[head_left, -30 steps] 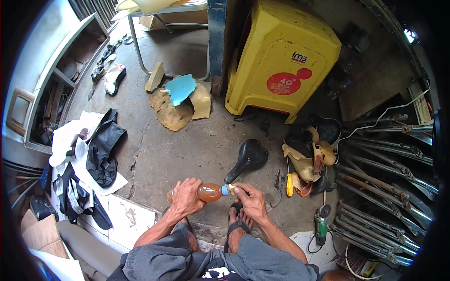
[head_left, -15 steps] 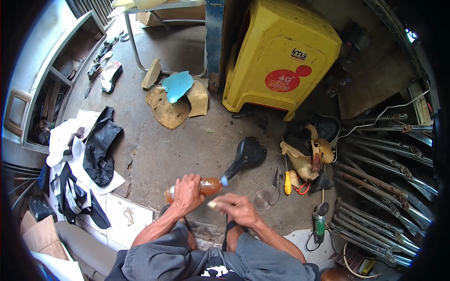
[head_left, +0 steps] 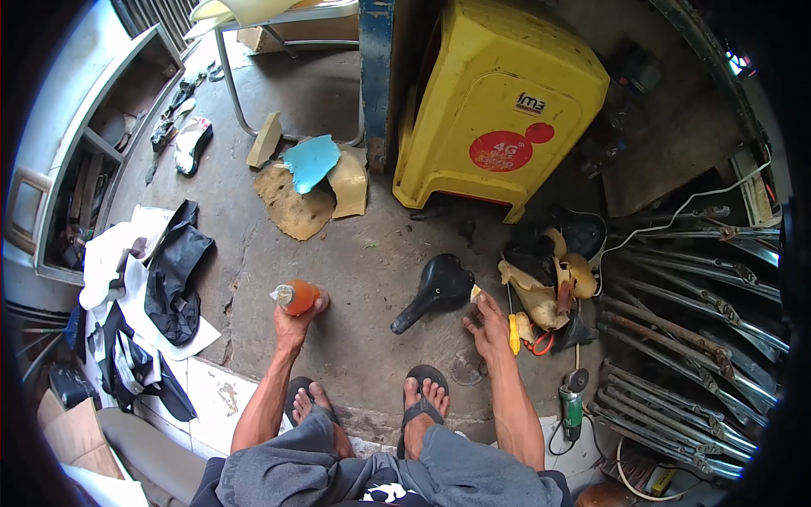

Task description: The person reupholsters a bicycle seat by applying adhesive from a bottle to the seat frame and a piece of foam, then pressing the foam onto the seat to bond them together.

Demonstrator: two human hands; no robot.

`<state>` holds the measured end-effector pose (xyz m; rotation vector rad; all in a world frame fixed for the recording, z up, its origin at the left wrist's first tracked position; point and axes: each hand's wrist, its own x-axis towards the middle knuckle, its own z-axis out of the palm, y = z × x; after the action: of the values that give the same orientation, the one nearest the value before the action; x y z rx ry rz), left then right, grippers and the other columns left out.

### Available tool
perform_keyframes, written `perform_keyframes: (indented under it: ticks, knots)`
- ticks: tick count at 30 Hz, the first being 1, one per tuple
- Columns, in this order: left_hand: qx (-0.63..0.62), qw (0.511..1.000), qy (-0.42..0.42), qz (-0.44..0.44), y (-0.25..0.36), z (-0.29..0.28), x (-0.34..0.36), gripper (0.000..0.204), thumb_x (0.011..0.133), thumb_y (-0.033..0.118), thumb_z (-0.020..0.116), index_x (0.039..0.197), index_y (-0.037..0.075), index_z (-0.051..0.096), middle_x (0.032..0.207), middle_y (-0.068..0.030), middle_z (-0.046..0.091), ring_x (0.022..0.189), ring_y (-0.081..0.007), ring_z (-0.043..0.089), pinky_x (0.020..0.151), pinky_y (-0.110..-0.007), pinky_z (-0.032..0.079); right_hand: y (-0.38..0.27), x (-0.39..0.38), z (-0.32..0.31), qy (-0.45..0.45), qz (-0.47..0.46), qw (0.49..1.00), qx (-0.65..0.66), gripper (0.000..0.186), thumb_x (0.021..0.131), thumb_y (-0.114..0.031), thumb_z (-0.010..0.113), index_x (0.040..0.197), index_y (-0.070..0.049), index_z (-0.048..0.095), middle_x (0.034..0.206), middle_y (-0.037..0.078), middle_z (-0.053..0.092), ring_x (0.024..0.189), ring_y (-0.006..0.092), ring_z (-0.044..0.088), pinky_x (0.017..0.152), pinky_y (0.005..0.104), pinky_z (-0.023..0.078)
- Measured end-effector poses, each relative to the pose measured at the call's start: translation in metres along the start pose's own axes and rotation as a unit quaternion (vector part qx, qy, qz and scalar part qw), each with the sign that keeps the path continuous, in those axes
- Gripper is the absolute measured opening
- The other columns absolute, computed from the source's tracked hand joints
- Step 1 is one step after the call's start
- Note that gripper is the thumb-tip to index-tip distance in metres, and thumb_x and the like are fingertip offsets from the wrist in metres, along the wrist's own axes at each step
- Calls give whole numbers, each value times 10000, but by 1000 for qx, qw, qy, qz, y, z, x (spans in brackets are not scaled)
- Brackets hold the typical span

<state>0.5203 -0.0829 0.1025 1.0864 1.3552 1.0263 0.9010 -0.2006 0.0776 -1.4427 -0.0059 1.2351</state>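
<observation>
While left hand [head_left: 293, 329] grips orange bottle [head_left: 302, 297] | right hand [head_left: 488, 328] pinches pale scrap [head_left: 476, 292] | saddle [head_left: 439, 289] between

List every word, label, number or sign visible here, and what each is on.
Yellow plastic stool, upper mark: dark lettering, readable, but I won't copy it.
Same stool, lower mark: pale characters on a red disc, partly worn; also not copied.
Grey shorts: any lettering is too faint to read.
Green angle grinder: any print is too small.
Bottle in the left hand: no readable text.
</observation>
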Motion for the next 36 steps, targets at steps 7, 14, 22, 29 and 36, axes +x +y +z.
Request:
perform_keyframes:
  ticks: [7, 14, 22, 29, 36]
  knots:
    - [70, 997, -38, 12, -25, -6, 12, 646, 814, 244, 872, 1308, 22, 519, 1145, -74, 661, 1063, -197, 633, 953, -357, 498, 2, 21, 11, -19, 67, 997, 26, 465, 978, -310, 687, 1404, -160, 575, 1350, 7, 556, 1224, 265, 453, 984, 499, 443]
    - [212, 970, 112, -41, -37, 11, -72, 512, 925, 239, 714, 1289, -17, 459, 1113, -171, 614, 951, -231, 600, 864, -370, 502, 1, 26, -3, 35, -3, 999, -32, 421, 987, -293, 676, 1368, -131, 592, 1258, 17, 616, 1140, 205, 554, 936, 445, 477]
    - [-59, 932, -286, -212, -9, 122, -44, 485, 1003, 268, 649, 1362, -15, 488, 1000, -109, 649, 869, -172, 677, 780, -317, 571, -10, 25, 12, 21, -52, 996, -64, 308, 995, -218, 668, 1272, -85, 653, 1055, -2, 682, 863, 104, 650, 689, 269, 547]
    - [-76, 912, -288, -282, -38, 90, -68, 464, 994, 137, 641, 1360, -90, 470, 1048, -138, 647, 862, -197, 701, 794, -332, 586, -12, 19, 17, -7, -179, 930, -320, 262, 958, -201, 678, 1163, -46, 728, 985, 69, 697, 817, 173, 666, 692, 309, 540]
    - [-132, 891, -272, -339, -22, 88, -76, 513, 982, 95, 646, 1413, -93, 441, 1054, -157, 653, 856, -217, 707, 781, -302, 602, -20, 31, 59, -11, -303, 780, -548, 264, 924, -247, 683, 1140, -111, 748, 1015, 189, 675, 981, 372, 666, 885, 431, 512]
